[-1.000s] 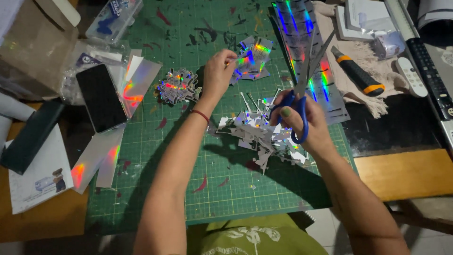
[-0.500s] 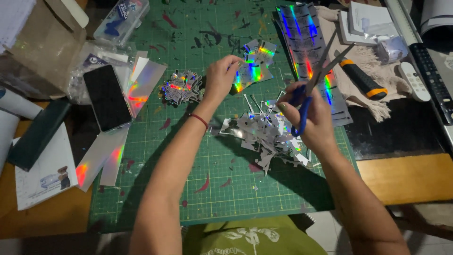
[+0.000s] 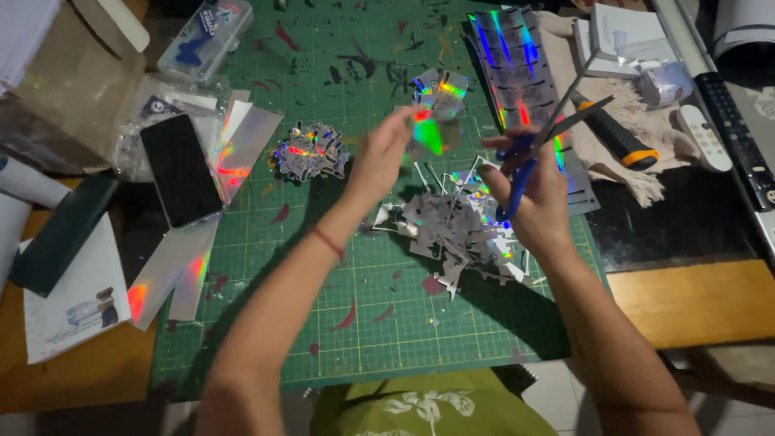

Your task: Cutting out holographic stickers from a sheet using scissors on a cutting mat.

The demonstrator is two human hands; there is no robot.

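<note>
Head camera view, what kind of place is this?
Probably a home craft desk: a green cutting mat, blue-handled scissors in the right hand, and a pile of holographic scraps.

- Cutting mat point(image 3: 355, 242): green, pale grid, red paint blotches.
- Scissors point(image 3: 525, 161): blue handles, grey blades.
- Sticker piece point(image 3: 428, 133): rainbow holographic sheen.
- Scrap heap point(image 3: 452, 230): silver-grey.
- Phone point(image 3: 182, 169): black.
- Utility knife point(image 3: 617, 137): black and orange.

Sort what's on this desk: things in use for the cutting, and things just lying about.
In use: left hand holding holographic piece; right hand with scissors; scrap pile; cut stickers; cutting mat.

Lying about: phone, utility knife, remote, cardboard box.
</note>
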